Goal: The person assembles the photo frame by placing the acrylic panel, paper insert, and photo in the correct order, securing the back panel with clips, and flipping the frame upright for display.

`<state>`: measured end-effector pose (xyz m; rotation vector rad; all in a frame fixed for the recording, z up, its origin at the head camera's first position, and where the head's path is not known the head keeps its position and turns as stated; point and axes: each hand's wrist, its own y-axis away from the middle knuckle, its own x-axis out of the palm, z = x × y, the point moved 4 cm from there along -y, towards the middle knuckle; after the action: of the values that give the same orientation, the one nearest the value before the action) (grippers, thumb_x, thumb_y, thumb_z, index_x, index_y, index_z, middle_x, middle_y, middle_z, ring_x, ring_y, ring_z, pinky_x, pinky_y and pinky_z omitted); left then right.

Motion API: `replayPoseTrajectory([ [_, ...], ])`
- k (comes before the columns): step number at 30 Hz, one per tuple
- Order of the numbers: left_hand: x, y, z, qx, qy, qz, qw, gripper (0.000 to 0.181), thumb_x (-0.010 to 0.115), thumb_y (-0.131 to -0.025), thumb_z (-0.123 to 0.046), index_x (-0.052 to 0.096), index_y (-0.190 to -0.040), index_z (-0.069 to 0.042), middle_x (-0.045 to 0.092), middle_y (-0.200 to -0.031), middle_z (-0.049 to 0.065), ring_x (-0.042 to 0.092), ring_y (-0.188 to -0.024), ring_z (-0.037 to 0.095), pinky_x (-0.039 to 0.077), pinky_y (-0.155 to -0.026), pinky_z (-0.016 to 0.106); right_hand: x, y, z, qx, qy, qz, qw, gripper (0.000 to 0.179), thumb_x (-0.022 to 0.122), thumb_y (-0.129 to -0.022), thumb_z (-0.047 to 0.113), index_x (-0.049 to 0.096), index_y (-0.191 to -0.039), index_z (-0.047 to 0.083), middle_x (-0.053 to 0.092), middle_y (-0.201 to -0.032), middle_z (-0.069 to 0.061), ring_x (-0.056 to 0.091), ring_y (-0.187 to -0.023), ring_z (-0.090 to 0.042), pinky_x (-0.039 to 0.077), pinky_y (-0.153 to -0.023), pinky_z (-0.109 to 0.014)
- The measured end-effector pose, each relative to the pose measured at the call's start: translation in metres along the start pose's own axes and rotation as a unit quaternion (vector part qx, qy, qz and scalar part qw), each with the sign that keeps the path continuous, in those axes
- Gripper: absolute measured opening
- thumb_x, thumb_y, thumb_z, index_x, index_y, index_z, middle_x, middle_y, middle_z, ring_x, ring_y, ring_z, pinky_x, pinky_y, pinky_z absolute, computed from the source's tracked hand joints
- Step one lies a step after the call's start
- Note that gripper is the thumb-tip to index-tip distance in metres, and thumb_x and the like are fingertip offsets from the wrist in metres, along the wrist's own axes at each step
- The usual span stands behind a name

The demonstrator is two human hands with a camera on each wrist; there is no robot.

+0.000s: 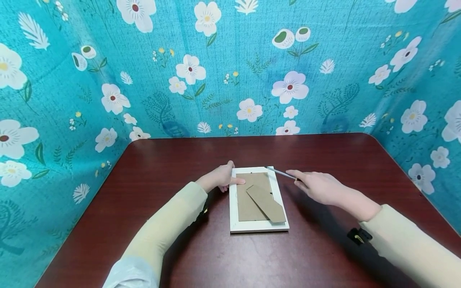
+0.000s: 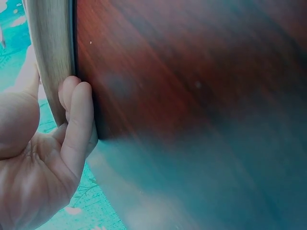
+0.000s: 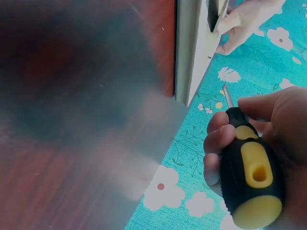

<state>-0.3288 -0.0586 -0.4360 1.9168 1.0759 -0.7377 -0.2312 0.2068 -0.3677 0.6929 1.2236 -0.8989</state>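
A white picture frame [image 1: 234, 210] lies face down on the table, its brown backing board [image 1: 246, 208] and slanted easel leg [image 1: 265, 203] facing up. At its upper left side my left hand [image 1: 223, 176] grips the edge, thumb over the back and fingers along the side [image 2: 53, 52]. My right hand [image 1: 320, 187] holds a screwdriver [image 1: 282, 173]; its black and yellow handle [image 3: 254, 163] sits in the curled fingers in the right wrist view. The metal shaft points left, its tip overlapping the frame's upper right corner in the head view.
The dark reddish-brown table [image 1: 162, 248] has a glossy top with rounded far corners. Behind it and at both sides hangs a turquoise cloth [image 1: 223, 80] with white flowers. Small black devices, one of them this camera mount [image 1: 359, 236], sit at the sleeves.
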Motion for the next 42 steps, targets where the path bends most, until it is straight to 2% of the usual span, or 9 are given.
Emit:
replayPoseTrajectory([
  [3, 0.000, 0.000, 0.000, -0.004, -0.004, 0.000, 1.0000, 0.076, 0.073, -0.083, -0.046, 0.035, -0.134, -0.004, 0.058, -0.078, 0.014, 0.061, -0.051, 0.020, 0.052, -0.047, 0.029, -0.001, -0.010, 0.001, -0.005, -0.002, -0.003, 1.0000, 0.044, 0.063, -0.094, 0.012, 0.052, -0.136, 0.007, 0.062, -0.077, 0.004, 0.047, -0.058, -0.010, 0.038, -0.049, -0.030],
  [6, 0.000, 0.000, 0.000, -0.010, -0.009, 0.000, 0.9999, 0.076, 0.073, -0.083, -0.047, 0.034, -0.135, -0.005, 0.059, -0.076, 0.014, 0.061, -0.051, 0.020, 0.052, -0.047, 0.029, 0.000, -0.018, 0.001, -0.006, -0.004, -0.002, 1.0000, 0.044, 0.063, -0.094, 0.011, 0.052, -0.137, 0.009, 0.060, -0.075, 0.005, 0.045, -0.057, -0.011, 0.036, -0.048, -0.030],
  [12, 0.000, 0.000, 0.001, -0.013, -0.009, -0.001, 0.9999, 0.076, 0.073, -0.083, -0.047, 0.035, -0.134, -0.006, 0.058, -0.077, 0.013, 0.060, -0.051, 0.020, 0.052, -0.047, 0.029, 0.006, -0.033, 0.003, -0.004, -0.008, 0.010, 0.9999, 0.043, 0.062, -0.095, 0.012, 0.053, -0.137, 0.010, 0.059, -0.074, 0.005, 0.045, -0.058, -0.012, 0.036, -0.047, -0.030],
  [19, -0.001, 0.001, 0.001, -0.005, -0.003, -0.004, 1.0000, 0.075, 0.073, -0.083, -0.047, 0.036, -0.133, -0.006, 0.058, -0.077, 0.014, 0.061, -0.051, 0.020, 0.052, -0.048, 0.029, 0.013, -0.044, 0.005, -0.007, -0.003, 0.019, 0.9998, 0.044, 0.060, -0.097, 0.014, 0.052, -0.139, 0.013, 0.053, -0.065, 0.006, 0.047, -0.058, -0.013, 0.037, -0.048, -0.030],
  [23, 0.000, 0.000, 0.000, -0.004, -0.003, -0.006, 1.0000, 0.074, 0.073, -0.083, -0.047, 0.037, -0.132, -0.006, 0.057, -0.079, 0.013, 0.061, -0.051, 0.020, 0.052, -0.047, 0.029, 0.017, -0.047, 0.008, -0.012, 0.003, 0.030, 0.9995, 0.044, 0.060, -0.097, 0.014, 0.053, -0.140, 0.012, 0.054, -0.063, 0.005, 0.046, -0.057, -0.012, 0.035, -0.047, -0.029],
  [30, 0.002, -0.001, -0.001, -0.006, 0.000, -0.004, 1.0000, 0.073, 0.074, -0.083, -0.046, 0.036, -0.131, -0.006, 0.057, -0.082, 0.015, 0.061, -0.051, 0.021, 0.052, -0.046, 0.030, 0.021, -0.044, 0.013, -0.025, 0.008, 0.039, 0.9989, 0.041, 0.059, -0.097, 0.013, 0.057, -0.137, 0.017, 0.032, -0.049, 0.007, 0.024, -0.045, -0.008, 0.023, -0.044, -0.026],
  [42, 0.000, -0.002, -0.001, -0.002, 0.006, -0.002, 1.0000, 0.073, 0.074, -0.083, -0.044, 0.036, -0.130, -0.005, 0.056, -0.082, 0.016, 0.061, -0.051, 0.022, 0.052, -0.045, 0.032, 0.021, -0.040, 0.016, -0.041, 0.016, 0.033, 0.9985, 0.041, 0.060, -0.096, 0.012, 0.059, -0.136, 0.019, 0.029, -0.047, 0.008, 0.019, -0.044, -0.007, 0.021, -0.043, -0.024],
])
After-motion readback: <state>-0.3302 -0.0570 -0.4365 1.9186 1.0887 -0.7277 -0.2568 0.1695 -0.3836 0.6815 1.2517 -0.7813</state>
